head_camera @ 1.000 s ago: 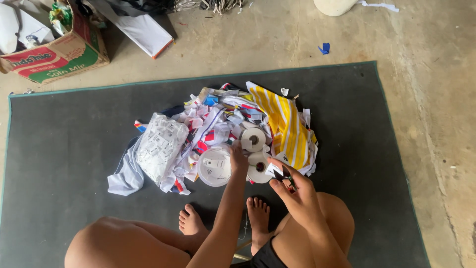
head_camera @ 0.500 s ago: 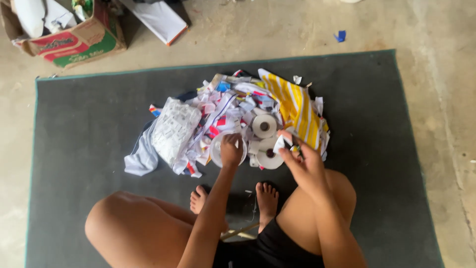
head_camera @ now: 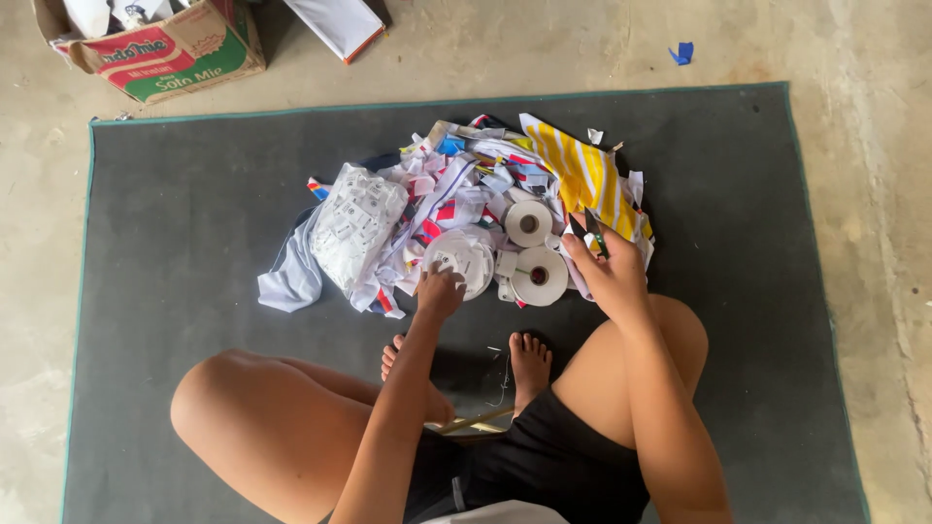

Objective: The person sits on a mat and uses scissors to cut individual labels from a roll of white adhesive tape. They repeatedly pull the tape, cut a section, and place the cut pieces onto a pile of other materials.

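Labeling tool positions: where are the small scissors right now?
Head view, right of centre: the small scissors are in the right hand, blades over the yellow striped fabric, right of the two white tape rolls.

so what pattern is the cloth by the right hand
Yellow and white stripes, clearest in the head view.

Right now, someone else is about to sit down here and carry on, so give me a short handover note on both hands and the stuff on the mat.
Left hand: resting on the round white spool at the near edge of the scrap pile.
Right hand: holding small snips, blades pointing away, over the yellow striped cloth.
Two tape rolls lie between the hands.
A white printed bag sits left of the pile, all on the grey mat.
Done: pile gathered in front of the crossed legs.
Left: cannot tell; no cut is visible.
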